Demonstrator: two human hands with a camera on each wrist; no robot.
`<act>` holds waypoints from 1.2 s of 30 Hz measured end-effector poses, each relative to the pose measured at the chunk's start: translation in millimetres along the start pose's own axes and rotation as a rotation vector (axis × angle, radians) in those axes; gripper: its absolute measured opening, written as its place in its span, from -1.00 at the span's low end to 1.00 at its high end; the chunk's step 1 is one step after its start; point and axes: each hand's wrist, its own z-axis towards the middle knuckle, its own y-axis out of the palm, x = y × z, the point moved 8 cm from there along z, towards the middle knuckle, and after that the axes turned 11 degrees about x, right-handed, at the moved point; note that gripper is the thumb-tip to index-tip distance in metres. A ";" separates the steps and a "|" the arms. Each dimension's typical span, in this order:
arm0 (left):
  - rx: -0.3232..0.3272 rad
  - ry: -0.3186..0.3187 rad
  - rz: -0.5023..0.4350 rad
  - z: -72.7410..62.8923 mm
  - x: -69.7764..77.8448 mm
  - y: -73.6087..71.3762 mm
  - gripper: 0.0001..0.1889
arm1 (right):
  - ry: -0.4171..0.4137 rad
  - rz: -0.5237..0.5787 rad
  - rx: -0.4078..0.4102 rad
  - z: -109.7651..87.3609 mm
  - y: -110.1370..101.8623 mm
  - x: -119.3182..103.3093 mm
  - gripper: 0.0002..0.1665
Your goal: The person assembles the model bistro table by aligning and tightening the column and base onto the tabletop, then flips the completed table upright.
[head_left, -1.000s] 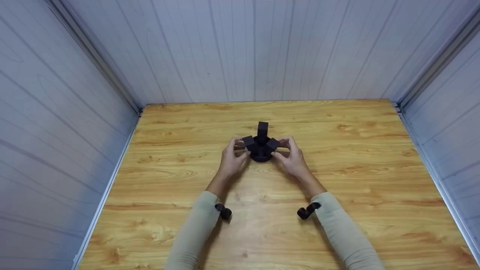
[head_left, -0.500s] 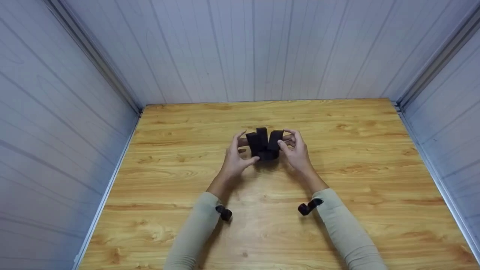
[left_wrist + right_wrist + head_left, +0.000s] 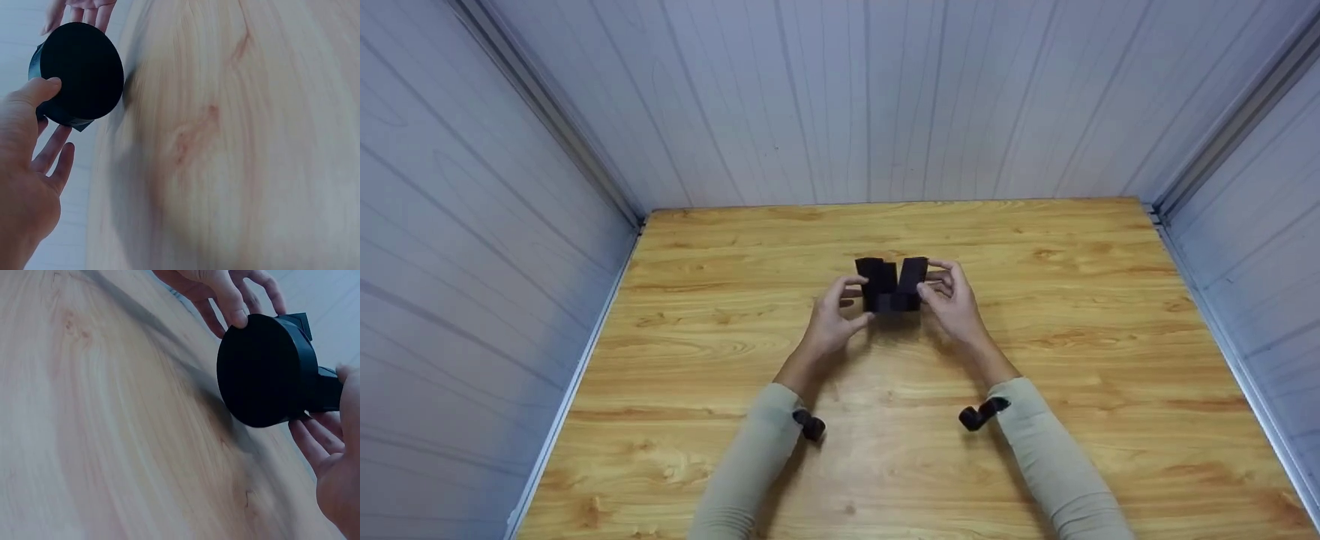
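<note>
Between both hands is a black object (image 3: 894,301) with a round flat base and several block-like prongs rising from it; its exact kind I cannot tell. The left hand (image 3: 830,315) grips its left side, the thumb on the base's edge and the fingers around a prong. On the other side the right hand (image 3: 955,304) pinches the right prong between thumb and fingers. In the left wrist view the smooth disc of the base (image 3: 84,70) faces the camera. The right wrist view shows the base (image 3: 261,371) tilted off the table, casting a shadow.
A wood-grain table (image 3: 885,450) lies under the hands. Pale panelled walls (image 3: 825,97) enclose it at the back, left and right. Small black cameras (image 3: 812,427) sit on both sleeves near the wrists.
The black object has been tilted up, so its prongs stand more upright in view and its base edge faces the person. The right thumb has moved up onto the right prong.
</note>
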 end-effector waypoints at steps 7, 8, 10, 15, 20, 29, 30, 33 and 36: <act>0.066 -0.045 -0.057 0.4 -7.0 -3.6 -0.46 | 0.009 -0.010 -0.197 -14.1 6.3 11.9 -0.26; 0.067 -0.056 -0.068 0.6 -7.8 -3.6 -0.46 | 0.003 -0.010 -0.206 -15.1 6.5 13.0 -0.29; 0.066 -0.072 -0.087 1.0 -9.6 -2.8 -0.48 | -0.014 -0.012 -0.214 -16.6 7.0 14.0 -0.36; 0.059 -0.089 -0.110 1.7 -12.5 -1.2 -0.55 | -0.058 -0.015 -0.200 -18.6 7.1 14.2 -0.47; 0.053 -0.068 -0.091 1.6 -12.1 -2.2 -0.57 | -0.105 -0.007 -0.166 -17.7 7.7 11.3 -0.52; 0.036 -0.035 -0.051 -2.8 -16.3 -3.4 -0.69 | -0.099 0.042 -0.142 -18.0 9.2 16.5 -0.62; 0.038 -0.030 -0.048 -2.6 -15.7 -3.4 -0.70 | -0.108 0.047 -0.140 -18.4 9.1 15.8 -0.64; 0.046 -0.027 -0.039 -1.5 -14.5 -3.3 -0.69 | -0.144 0.043 -0.127 -18.6 8.6 14.0 -0.67; 0.055 -0.014 -0.029 -1.3 -12.8 -3.1 -0.70 | -0.181 0.019 -0.119 -18.3 8.6 11.9 -0.69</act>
